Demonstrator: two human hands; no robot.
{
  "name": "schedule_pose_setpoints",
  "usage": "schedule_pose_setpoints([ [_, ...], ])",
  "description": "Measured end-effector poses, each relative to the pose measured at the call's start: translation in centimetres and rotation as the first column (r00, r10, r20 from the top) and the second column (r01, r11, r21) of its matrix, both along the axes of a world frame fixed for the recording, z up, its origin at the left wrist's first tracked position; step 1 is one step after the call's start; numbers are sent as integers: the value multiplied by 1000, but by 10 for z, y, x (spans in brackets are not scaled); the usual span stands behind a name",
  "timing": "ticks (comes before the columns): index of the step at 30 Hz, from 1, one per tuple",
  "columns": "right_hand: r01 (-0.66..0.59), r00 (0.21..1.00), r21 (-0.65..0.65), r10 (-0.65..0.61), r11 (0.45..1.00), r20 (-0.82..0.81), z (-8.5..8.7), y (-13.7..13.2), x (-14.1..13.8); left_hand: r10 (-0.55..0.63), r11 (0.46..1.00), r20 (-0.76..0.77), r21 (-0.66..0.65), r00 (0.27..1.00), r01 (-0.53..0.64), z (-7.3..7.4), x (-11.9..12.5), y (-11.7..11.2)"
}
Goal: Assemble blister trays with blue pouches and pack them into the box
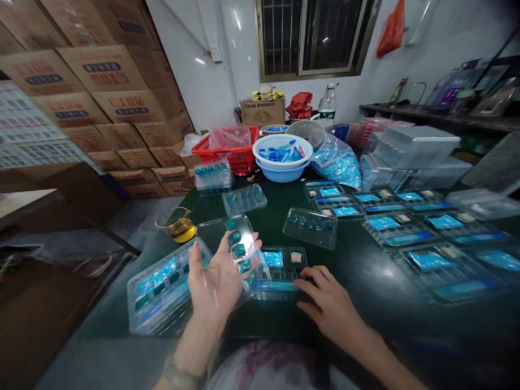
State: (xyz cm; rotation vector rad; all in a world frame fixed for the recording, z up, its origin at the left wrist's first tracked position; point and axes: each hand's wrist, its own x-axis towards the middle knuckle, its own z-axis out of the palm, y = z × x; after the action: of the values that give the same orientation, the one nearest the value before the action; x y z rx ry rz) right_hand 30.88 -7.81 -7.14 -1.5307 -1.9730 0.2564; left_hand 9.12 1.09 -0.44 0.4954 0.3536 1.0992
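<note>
My left hand [217, 279] is turned palm up, its fingers under a clear plastic lid [249, 233] with several teal square pieces in a row, holding it tilted. The thumb stands apart from it. Below this lid lies a clear compartment tray [280, 295] with a blue packet [273, 259], a small pale block [296, 257] and a long blue item. My right hand [331, 306] is at this tray's right edge, fingers slightly bent and apart, fingertips touching it. A stack of filled trays [136, 314] sits left of my left hand.
Several filled trays [402, 230] spread across the right of the dark green table. Clear lids [311, 227] lie ahead. A glass bowl of yellow liquid [181, 232] stands at the left edge. Behind are a red basket [239, 160], a white basin [260, 145] and a bag of blue packets [337, 162].
</note>
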Motion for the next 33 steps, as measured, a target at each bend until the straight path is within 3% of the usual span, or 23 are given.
schedule_pose_setpoints([
  [3, 29, 991, 95, -41, 995, 126, -13, 3, -8, -53, 996, 9, -64, 999, 53, 1, 5, -3],
  [7, 53, 989, 139, -71, 989, 128, -14, 6, -19, -106, 989, 3, -104, 994, 105, 5, 9, -3],
  [9, 47, 996, 102, -54, 994, 66, -8, 5, -20, -135, 983, 5, -129, 991, 134, 4, 11, -4],
  [12, 62, 979, 61, -49, 996, -196, 6, 4, -16, -254, 949, 24, -189, 967, 254, -1, 16, -12],
  [15, 43, 857, 11, -31, 999, -515, 22, 8, -7, -446, 853, 71, -269, 892, 448, -5, 28, -27],
  [18, -138, 666, -88, 27, 987, -745, 31, 13, -1, -571, 755, 101, -326, 815, 569, -1, 42, -39],
  [22, -345, 414, -122, 34, 931, -910, 32, 16, 0, -591, 744, 40, -359, 806, 564, 9, 49, -42],
  [24, -369, 378, -97, 54, 924, -924, 31, 16, 0, -566, 762, 1, -380, 824, 524, 9, 49, -39],
  [26, -385, 396, -56, 110, 921, -911, 32, 17, 2, -553, 767, -18, -402, 833, 500, 7, 50, -38],
  [31, -471, 369, -36, 160, 881, -916, 36, 24, 7, -629, 699, 4, -436, 778, 567, 1, 55, -37],
  [33, -513, 337, -70, 126, 856, -933, 36, 27, 9, -616, 713, 9, -418, 787, 563, 0, 58, -37],
])
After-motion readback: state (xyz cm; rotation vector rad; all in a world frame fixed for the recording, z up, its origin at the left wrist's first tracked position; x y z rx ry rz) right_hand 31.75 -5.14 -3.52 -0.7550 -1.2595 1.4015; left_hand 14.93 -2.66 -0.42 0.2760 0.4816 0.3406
